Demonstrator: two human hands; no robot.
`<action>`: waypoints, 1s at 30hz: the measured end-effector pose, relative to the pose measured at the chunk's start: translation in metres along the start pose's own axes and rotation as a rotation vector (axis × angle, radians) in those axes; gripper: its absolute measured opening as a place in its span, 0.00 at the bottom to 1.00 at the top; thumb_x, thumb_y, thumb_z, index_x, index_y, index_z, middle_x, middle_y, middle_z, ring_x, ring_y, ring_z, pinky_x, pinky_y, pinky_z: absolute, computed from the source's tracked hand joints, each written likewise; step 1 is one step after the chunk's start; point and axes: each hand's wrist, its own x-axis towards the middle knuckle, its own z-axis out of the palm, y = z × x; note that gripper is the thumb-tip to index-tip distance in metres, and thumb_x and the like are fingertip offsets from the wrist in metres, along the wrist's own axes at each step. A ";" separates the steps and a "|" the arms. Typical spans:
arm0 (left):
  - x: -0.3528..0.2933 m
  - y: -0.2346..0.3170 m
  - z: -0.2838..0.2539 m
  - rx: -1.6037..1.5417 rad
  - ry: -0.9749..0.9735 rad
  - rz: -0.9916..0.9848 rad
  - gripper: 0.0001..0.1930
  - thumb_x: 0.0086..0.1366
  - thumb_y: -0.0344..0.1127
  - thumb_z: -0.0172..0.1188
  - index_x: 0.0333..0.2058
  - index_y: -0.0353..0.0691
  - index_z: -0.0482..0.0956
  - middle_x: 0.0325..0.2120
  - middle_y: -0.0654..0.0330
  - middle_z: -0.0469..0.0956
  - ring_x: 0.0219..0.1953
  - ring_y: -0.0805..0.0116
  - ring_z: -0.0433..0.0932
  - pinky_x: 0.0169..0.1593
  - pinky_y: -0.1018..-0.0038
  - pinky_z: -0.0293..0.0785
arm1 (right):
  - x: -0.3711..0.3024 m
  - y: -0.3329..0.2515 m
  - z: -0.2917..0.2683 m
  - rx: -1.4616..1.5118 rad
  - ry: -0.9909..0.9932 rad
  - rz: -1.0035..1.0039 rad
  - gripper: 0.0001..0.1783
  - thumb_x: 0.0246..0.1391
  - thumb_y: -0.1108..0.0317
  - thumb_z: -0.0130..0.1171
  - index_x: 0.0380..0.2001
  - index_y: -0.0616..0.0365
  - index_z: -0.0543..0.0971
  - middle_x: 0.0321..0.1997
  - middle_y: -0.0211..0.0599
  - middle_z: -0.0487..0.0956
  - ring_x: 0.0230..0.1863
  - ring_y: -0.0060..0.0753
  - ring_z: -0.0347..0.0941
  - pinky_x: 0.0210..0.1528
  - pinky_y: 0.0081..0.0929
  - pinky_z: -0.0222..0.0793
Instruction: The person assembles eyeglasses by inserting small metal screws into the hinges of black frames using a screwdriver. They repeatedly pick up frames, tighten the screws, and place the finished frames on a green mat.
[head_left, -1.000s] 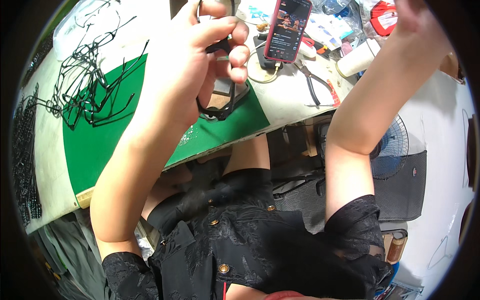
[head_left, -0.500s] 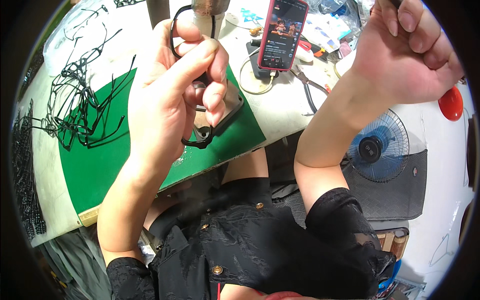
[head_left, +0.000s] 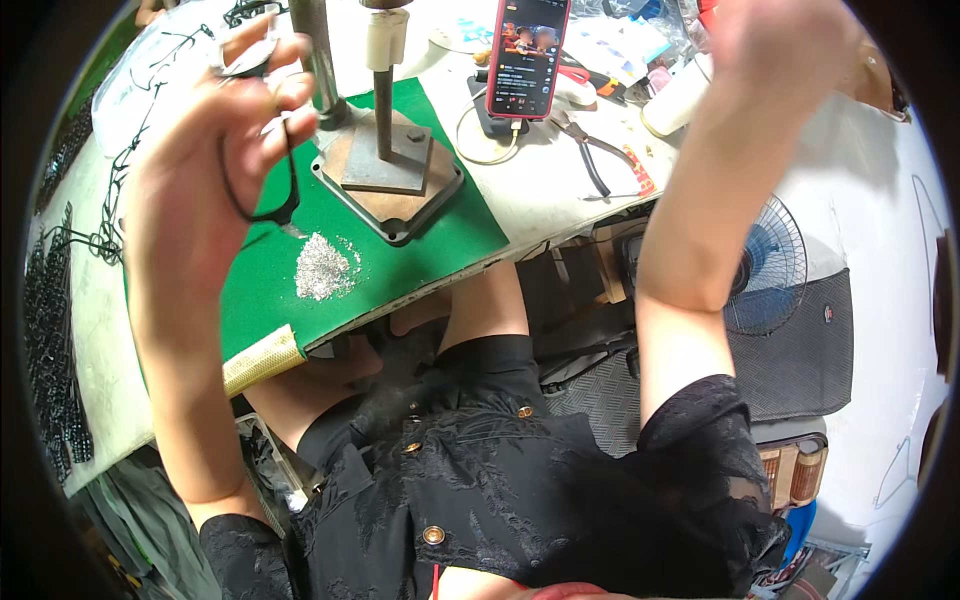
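My left hand (head_left: 190, 165) is raised over the left part of the green mat. Its fingers are closed on a black eyeglass frame (head_left: 284, 214), one rim of which hangs below them. Right of that hand stands a small bench press with a flat metal plate (head_left: 388, 172) on its base and a thin rod coming down to it. A pile of silvery shavings (head_left: 322, 268) lies on the mat in front of the press. My right hand (head_left: 790, 45) is up at the far right, smeared by motion, and its fingers cannot be made out.
Several black eyeglass frames (head_left: 105, 240) lie at the left, above a dark bundle of thin black parts (head_left: 55, 360). A phone (head_left: 527, 60) stands on a holder behind the press, with pliers (head_left: 590, 165) nearby. Below the right forearm is a fan (head_left: 775, 270).
My left hand has moved left with the eyeglass frame, away from the press, uncovering the plate and the shavings. My right hand has shifted slightly and is now blurred.
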 end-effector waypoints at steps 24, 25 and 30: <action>-0.135 0.027 -0.176 0.642 0.526 0.535 0.22 0.64 0.28 0.54 0.53 0.22 0.59 0.57 0.36 0.63 0.62 0.45 0.62 0.67 0.54 0.58 | -0.228 0.043 -0.021 -0.178 -1.022 0.033 0.26 0.41 0.54 0.66 0.44 0.55 0.78 0.37 0.35 0.71 0.40 0.38 0.68 0.41 0.35 0.63; -0.136 0.024 -0.181 0.537 0.549 0.530 0.28 0.65 0.32 0.55 0.56 0.20 0.56 0.59 0.35 0.59 0.63 0.43 0.60 0.68 0.53 0.55 | -0.229 0.042 -0.020 -0.197 -1.025 0.041 0.27 0.40 0.55 0.67 0.44 0.56 0.78 0.37 0.35 0.71 0.40 0.38 0.68 0.41 0.35 0.63; -0.140 0.013 -0.165 -0.005 0.593 0.311 0.34 0.65 0.47 0.55 0.60 0.28 0.56 0.63 0.39 0.52 0.67 0.39 0.48 0.68 0.45 0.49 | -0.222 0.041 -0.012 -0.096 -0.985 0.131 0.22 0.42 0.63 0.66 0.43 0.54 0.78 0.34 0.37 0.73 0.38 0.43 0.69 0.42 0.36 0.65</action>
